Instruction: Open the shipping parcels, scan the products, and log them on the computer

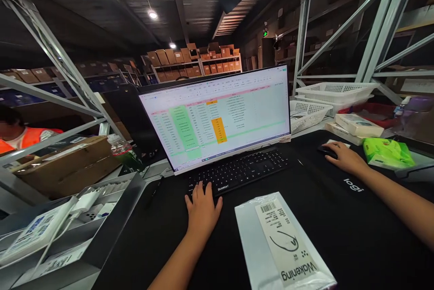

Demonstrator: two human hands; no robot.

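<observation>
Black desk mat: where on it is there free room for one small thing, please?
The mat is bare between the white labelled box and the right forearm, and between the left forearm and the grey compartmented tray. Crowded: black keyboard, under the left hand; black mouse, under the right hand.
</observation>
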